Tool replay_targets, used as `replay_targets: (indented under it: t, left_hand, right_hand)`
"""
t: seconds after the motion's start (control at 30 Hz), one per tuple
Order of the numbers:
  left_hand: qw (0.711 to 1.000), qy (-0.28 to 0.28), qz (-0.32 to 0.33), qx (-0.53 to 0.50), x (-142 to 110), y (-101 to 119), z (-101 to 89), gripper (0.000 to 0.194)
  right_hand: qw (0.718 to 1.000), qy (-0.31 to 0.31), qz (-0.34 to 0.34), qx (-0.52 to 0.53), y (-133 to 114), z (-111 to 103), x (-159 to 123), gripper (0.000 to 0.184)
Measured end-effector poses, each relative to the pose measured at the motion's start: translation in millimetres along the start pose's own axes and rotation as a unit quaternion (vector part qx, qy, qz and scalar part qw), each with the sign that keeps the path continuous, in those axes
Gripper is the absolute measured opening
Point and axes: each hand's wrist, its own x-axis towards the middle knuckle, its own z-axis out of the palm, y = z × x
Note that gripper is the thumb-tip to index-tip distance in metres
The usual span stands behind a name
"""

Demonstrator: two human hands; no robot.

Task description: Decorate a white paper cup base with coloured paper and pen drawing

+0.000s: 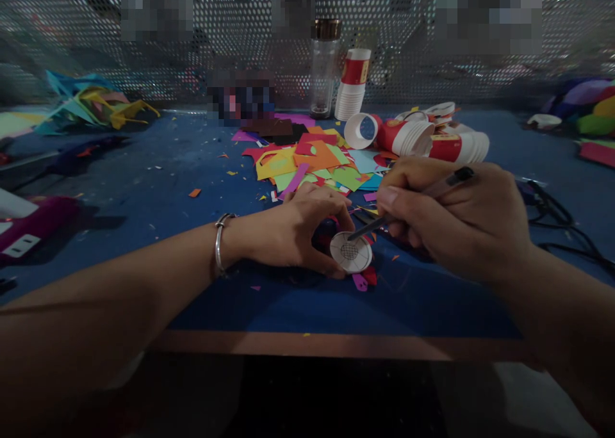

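My left hand [298, 230] curls round a small white paper cup [351, 252] standing upside down on the blue table, its round bottom facing up with a pencilled grid circle on it. A silver bracelet [221, 243] sits on that wrist. My right hand [451, 217] is closed on a dark pen [408, 207], whose tip touches the cup's bottom. Small pink and red paper bits [365, 278] lie beside the cup.
A pile of coloured paper scraps [312, 162] lies behind the hands. Red-and-white paper cups [427, 137] lie tipped over; a stack [352, 86] and a clear bottle [324, 70] stand by the perforated metal wall. Black cables [557, 223] run right. More paper [91, 105] far left.
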Motion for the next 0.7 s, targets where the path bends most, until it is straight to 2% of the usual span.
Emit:
replay_targets:
  t: [0.17,0.33,0.5,0.7]
  left_hand:
    - [1.000,0.001,-0.010,0.001,-0.1,1.0,0.1,0.049]
    - [1.000,-0.001,-0.008,0.001,0.6,2.1,-0.2,0.049]
    - [0.999,-0.010,-0.030,0.008,0.3,4.6,-0.9,0.050]
    - [1.000,-0.014,-0.023,0.003,0.6,6.6,-3.3,0.050]
  right_hand:
    - [1.000,-0.006,0.009,-0.008,0.2,-0.5,0.4,0.028]
    - [1.000,-0.003,-0.023,-0.015,0.9,-0.3,0.6,0.026]
    - [0.999,0.008,-0.024,-0.042,3.6,1.3,1.0,0.025]
    - [0.999,0.008,-0.017,-0.047,1.6,1.3,1.2,0.024]
